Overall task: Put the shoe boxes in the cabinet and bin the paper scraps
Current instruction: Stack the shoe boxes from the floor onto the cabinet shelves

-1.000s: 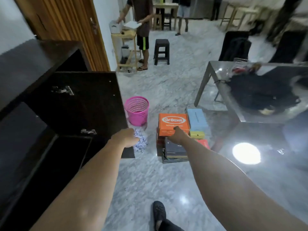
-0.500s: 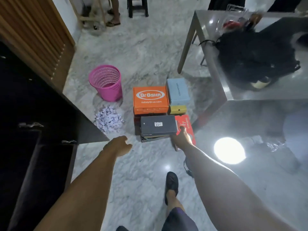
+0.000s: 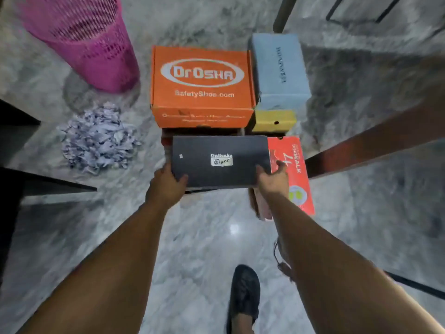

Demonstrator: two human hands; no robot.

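Note:
A black shoe box lies on top of a stack on the marble floor. My left hand grips its near left corner and my right hand grips its near right corner. Behind it stands an orange DrOsha box. A light blue box rests on a yellow box to the right. A red box lies beside my right hand. A pile of paper scraps sits left of the boxes, in front of the pink mesh bin.
The dark cabinet's open door and edge reach in from the left. A table leg slants across the right side. My black shoe stands on the floor near the bottom, and a pair of glasses lies by my right forearm.
I have bent down closer to the boxes. My left hand moved from the open floor onto the black box, and my right hand shifted from the red box to the black box's right corner.

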